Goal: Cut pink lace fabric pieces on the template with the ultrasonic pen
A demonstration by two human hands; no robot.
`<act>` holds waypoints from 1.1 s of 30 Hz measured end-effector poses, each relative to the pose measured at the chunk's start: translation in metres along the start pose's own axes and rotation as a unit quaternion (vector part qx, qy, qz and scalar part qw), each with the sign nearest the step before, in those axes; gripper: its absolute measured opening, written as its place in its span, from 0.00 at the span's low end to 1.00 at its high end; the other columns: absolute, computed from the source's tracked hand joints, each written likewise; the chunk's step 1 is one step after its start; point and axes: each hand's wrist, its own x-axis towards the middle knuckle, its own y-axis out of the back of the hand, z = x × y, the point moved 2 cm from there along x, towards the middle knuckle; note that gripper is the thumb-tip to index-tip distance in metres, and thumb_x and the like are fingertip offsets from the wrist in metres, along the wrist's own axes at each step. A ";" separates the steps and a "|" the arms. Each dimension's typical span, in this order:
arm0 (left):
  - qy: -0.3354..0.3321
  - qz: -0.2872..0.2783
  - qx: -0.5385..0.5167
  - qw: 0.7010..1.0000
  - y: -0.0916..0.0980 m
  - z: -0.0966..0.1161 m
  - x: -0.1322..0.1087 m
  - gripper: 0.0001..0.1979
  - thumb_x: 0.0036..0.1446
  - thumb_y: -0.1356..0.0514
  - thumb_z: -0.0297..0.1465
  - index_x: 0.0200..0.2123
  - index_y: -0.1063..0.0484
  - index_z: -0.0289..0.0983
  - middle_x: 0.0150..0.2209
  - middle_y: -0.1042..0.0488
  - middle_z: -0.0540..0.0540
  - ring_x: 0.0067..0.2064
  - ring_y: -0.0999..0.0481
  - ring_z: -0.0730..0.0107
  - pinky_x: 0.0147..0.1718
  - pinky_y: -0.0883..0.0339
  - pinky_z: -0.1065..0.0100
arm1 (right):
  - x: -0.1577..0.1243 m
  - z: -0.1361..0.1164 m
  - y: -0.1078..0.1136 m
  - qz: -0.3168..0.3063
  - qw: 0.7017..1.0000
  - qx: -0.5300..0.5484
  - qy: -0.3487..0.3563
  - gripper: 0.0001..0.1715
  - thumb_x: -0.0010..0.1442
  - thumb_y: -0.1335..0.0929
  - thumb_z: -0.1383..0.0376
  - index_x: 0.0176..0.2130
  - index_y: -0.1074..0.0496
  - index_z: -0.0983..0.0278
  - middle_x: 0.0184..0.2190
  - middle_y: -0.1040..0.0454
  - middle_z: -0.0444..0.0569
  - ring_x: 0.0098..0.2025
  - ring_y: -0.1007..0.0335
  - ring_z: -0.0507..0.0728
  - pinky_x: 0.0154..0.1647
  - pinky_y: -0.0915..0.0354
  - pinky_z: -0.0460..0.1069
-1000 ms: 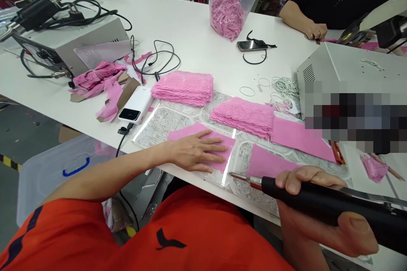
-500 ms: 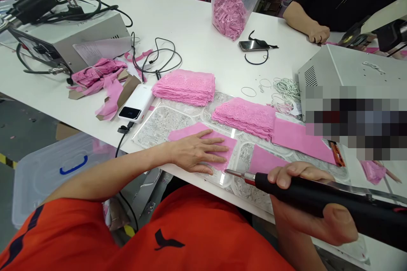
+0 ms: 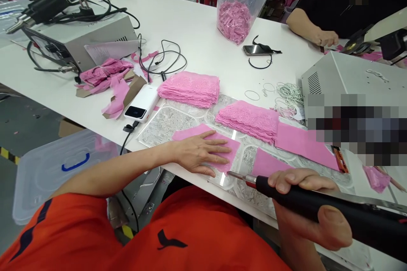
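My left hand (image 3: 200, 152) lies flat with fingers spread on a pink fabric piece (image 3: 233, 152), pressing it against the patterned clear-covered mat (image 3: 165, 125). In my right hand (image 3: 305, 194) is a thick black-handled tool (image 3: 295, 194) with a slim metal tip. That tip touches or almost touches the fabric's near right corner, just beyond my left fingertips. Another pink fabric piece (image 3: 270, 163) lies right of it, partly hidden by my right hand. Behind them are two stacks of scalloped pink lace, a left stack (image 3: 190, 89) and a right stack (image 3: 248, 120). Flat pink fabric (image 3: 305, 144) adjoins the right stack.
A white power bank (image 3: 143, 103) with a cable sits left of the mat. Grey machine boxes stand at left (image 3: 89, 38) and right (image 3: 356, 80). Farther back are a bag of pink strips (image 3: 235, 21), a phone (image 3: 259, 50) and a co-worker's hand (image 3: 326, 38).
The whole view has shifted slightly right and down. My left hand stays flat on the fabric and the tool tip stays at its corner. The co-worker's hand has moved a little.
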 end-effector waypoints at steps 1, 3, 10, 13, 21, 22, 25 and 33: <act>0.008 0.000 -0.001 1.000 0.004 -0.001 -0.002 0.25 0.64 0.43 0.42 0.60 0.33 0.38 0.66 0.41 0.40 0.69 0.46 0.54 0.68 0.68 0.46 | 0.001 0.001 0.001 0.004 1.000 -0.002 0.001 0.14 0.50 0.33 0.58 0.33 0.26 0.64 0.28 0.28 0.46 0.21 0.33 0.52 0.23 0.32 0.53; 0.030 0.006 -0.003 1.000 0.013 -0.005 -0.011 0.23 0.67 0.46 0.39 0.61 0.34 0.37 0.67 0.42 0.41 0.70 0.48 0.56 0.69 0.68 0.47 | 0.002 0.002 0.003 0.013 1.000 -0.004 0.000 0.15 0.48 0.33 0.57 0.33 0.26 0.65 0.27 0.29 0.46 0.21 0.34 0.53 0.22 0.33 0.54; 0.110 0.058 0.007 0.992 0.037 -0.032 -0.073 0.24 0.56 0.50 0.18 0.53 0.26 0.38 0.63 0.34 0.43 0.69 0.45 0.56 0.66 0.52 0.46 | 0.011 0.011 0.006 0.033 0.999 0.016 0.007 0.20 0.46 0.34 0.53 0.33 0.25 0.65 0.30 0.29 0.47 0.22 0.36 0.53 0.22 0.34 0.55; 0.132 0.055 0.022 0.989 0.034 -0.037 -0.089 0.31 0.49 0.50 0.13 0.53 0.26 0.40 0.63 0.35 0.45 0.69 0.44 0.57 0.66 0.50 0.47 | 0.018 0.018 -0.006 0.022 0.999 0.027 0.007 0.20 0.48 0.35 0.54 0.33 0.24 0.65 0.31 0.28 0.48 0.22 0.36 0.53 0.23 0.34 0.55; 0.156 0.085 0.047 0.983 0.030 -0.041 -0.104 0.29 0.51 0.49 0.13 0.53 0.26 0.39 0.64 0.35 0.43 0.68 0.43 0.56 0.65 0.48 0.46 | 0.034 0.028 -0.066 -0.043 0.998 0.038 0.000 0.18 0.48 0.34 0.57 0.35 0.24 0.65 0.30 0.27 0.48 0.21 0.32 0.54 0.23 0.32 0.56; 0.157 0.092 0.048 0.982 0.030 -0.041 -0.108 0.28 0.52 0.50 0.13 0.52 0.26 0.39 0.63 0.35 0.43 0.68 0.43 0.56 0.65 0.48 0.47 | 0.036 0.030 -0.072 -0.048 0.998 0.041 -0.006 0.18 0.48 0.33 0.57 0.35 0.24 0.65 0.30 0.27 0.48 0.21 0.32 0.54 0.23 0.32 0.56; 0.164 0.108 0.047 0.979 0.028 -0.043 -0.117 0.28 0.52 0.50 0.13 0.51 0.25 0.38 0.63 0.34 0.42 0.68 0.43 0.55 0.65 0.46 0.47 | 0.041 0.037 -0.092 -0.062 0.997 0.051 -0.015 0.17 0.49 0.32 0.56 0.35 0.24 0.64 0.31 0.27 0.47 0.22 0.32 0.53 0.24 0.31 0.55; 0.177 0.115 0.044 0.976 0.025 -0.044 -0.121 0.31 0.52 0.50 0.12 0.54 0.26 0.42 0.64 0.36 0.45 0.69 0.45 0.55 0.65 0.46 0.47 | 0.050 0.062 -0.141 -0.097 0.992 0.082 0.003 0.15 0.52 0.32 0.56 0.34 0.25 0.64 0.32 0.28 0.46 0.22 0.31 0.51 0.24 0.31 0.52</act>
